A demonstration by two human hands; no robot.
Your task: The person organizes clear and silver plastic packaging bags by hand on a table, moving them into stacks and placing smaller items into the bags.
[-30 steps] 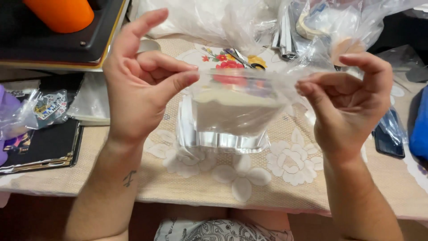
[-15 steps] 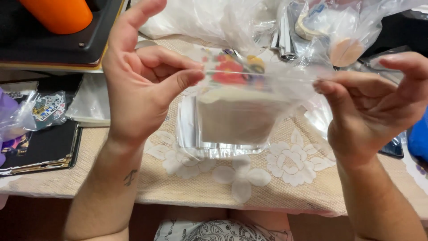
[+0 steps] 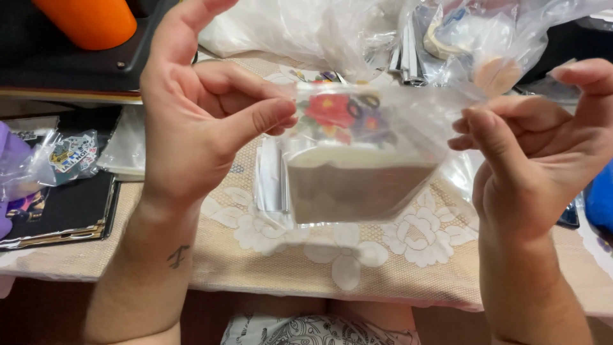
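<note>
Item: clear plastic sleeve (image 3: 367, 160), flat and transparent, loaded with a floral sticker (image 3: 338, 115) above a brown card backing (image 3: 361, 191). Location: you hold it in the air above the near edge of the lace-covered desk (image 3: 383, 268). Grip: your left hand (image 3: 198, 121) pinches the sleeve's left top corner between thumb and forefinger; your right hand (image 3: 536, 160) pinches the right edge. Step, as judged: stretching the sleeve flat for sealing. Next move calls for even tension and aligned edges.

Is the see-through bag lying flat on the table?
No, the left hand and right hand hold the clear bag up above the table.
</note>
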